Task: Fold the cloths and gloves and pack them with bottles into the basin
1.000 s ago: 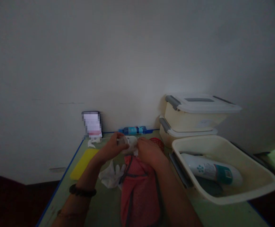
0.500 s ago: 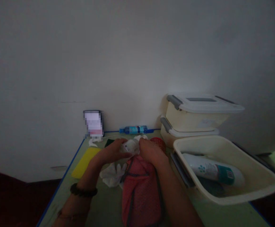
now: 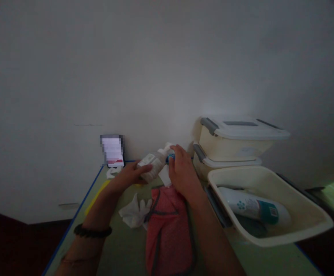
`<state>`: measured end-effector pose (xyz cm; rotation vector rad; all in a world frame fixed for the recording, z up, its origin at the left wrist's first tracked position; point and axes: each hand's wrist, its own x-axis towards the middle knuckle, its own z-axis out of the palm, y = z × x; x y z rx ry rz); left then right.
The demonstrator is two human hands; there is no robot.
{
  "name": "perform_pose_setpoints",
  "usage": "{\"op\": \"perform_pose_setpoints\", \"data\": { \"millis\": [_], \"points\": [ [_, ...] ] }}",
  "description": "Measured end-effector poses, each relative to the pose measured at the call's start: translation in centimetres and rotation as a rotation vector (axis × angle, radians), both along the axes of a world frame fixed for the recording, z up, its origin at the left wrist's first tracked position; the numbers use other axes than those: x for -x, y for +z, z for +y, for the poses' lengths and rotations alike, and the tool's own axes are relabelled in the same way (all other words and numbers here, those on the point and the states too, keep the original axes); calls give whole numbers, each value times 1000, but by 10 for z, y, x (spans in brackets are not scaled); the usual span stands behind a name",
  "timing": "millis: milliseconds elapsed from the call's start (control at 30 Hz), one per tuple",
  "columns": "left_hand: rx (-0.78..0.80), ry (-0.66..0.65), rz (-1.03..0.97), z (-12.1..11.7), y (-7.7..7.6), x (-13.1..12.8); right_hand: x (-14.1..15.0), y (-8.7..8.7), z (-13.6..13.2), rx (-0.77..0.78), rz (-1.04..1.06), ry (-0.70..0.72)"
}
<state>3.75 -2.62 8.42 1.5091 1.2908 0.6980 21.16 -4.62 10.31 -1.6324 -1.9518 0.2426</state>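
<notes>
A translucent pale bottle (image 3: pixel 152 165) with a label and a white top (image 3: pixel 166 148) is tilted above the table, its top pointing up and to the right. My left hand (image 3: pixel 130 173) is wrapped around its body. The fingers of my right hand (image 3: pixel 182 168) are closed at the white top; whether that is a pump or a spray head I cannot make out. Below lies a red cloth (image 3: pixel 169 234) with grey edging, beside a crumpled white glove (image 3: pixel 135 212). A small white piece (image 3: pixel 164 176) shows just past the red cloth.
To the right stands an open cream bin (image 3: pixel 302 207) with a white and green bottle (image 3: pixel 253 205) inside. Two lidded boxes (image 3: pixel 238 147) are stacked behind it. A phone (image 3: pixel 113 151) leans on the wall at the back left. A yellow item (image 3: pixel 96 197) is partly behind my left arm.
Both hands have risen with the bottle, lifting it off the area above the red cloth. Its white top now shows, and my right hand has shifted up to it.
</notes>
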Motion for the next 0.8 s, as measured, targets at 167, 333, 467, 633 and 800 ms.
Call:
{"op": "perform_pose_setpoints", "data": {
  "millis": [167, 333, 467, 633, 800],
  "points": [
    [-80, -77, -190, -12, 19, 8, 6, -6, 9, -28, 773, 86],
    [-221, -212, 141, -24, 28, -1, 13, -7, 13, -7, 1041, 164],
    [-339, -258, 273, -30, 25, -7, 12, 0, 6, 12, 1042, 205],
    [-413, -324, 273, -29, 25, 5, -6, 14, -8, 120, 888, 292],
    [-397, -328, 351, -32, 34, 18, -15, 23, -19, 294, 771, 410]
  ]
}}
